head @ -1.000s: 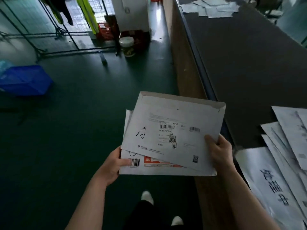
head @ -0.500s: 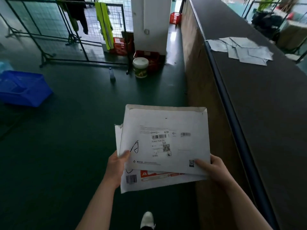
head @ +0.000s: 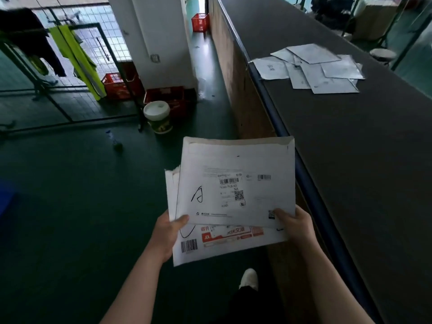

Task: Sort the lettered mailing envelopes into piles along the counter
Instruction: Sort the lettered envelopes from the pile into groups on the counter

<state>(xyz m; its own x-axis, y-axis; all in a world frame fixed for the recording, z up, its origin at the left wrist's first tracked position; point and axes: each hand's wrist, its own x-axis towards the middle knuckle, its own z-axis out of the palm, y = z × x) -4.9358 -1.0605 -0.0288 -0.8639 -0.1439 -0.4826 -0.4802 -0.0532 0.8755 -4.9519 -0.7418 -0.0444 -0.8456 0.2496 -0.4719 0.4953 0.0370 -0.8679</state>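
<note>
- Left hand gripped the small stack of white paper mailing envelopes at its left edge, thumb on top.
- Right hand pinched the top white envelope marked "A", held above the floor beside the long dark table.
- Farther along lay a loose pile of white envelopes on that table.

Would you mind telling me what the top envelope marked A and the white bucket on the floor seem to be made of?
The top envelope looks like stiff matte white paperboard: it holds flat while held only at its lower corners, and the upper edge shows a torn, fibrous flap. The white bucket is probably plastic, with a smooth, slightly glossy lid and a printed label on its side.
</note>
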